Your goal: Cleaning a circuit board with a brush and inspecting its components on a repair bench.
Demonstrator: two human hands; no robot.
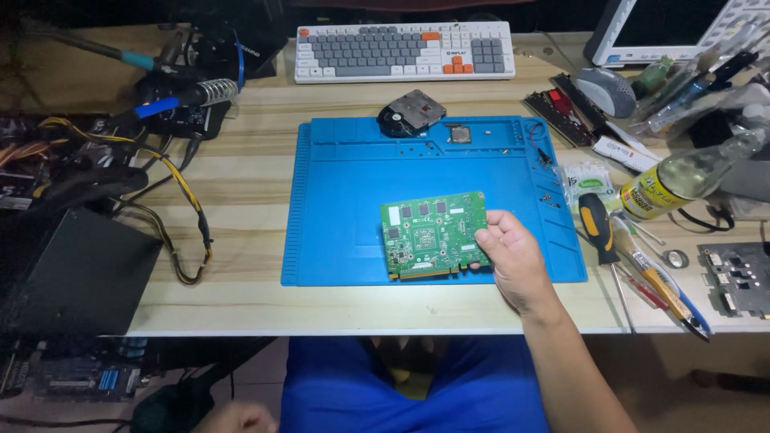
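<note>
My right hand point(513, 256) grips the right edge of a green circuit board point(433, 234) with several black chips, holding it low over the front of a blue work mat point(337, 184). My left hand point(237, 418) is down at the bottom edge, below the table, next to my blue-clothed lap; its fingers look curled and I cannot see anything in it. A round black cooler with a metal plate point(411, 112) and a small square chip point(459, 134) rest at the mat's far edge.
A white and grey keyboard point(405, 50) lies at the back. Soldering irons point(188, 96), yellow and black cables point(180, 200) and a dark box point(76, 273) crowd the left. Screwdriver point(597, 228), brushes, a bottle point(682, 180), a mouse point(607, 90) and boards fill the right.
</note>
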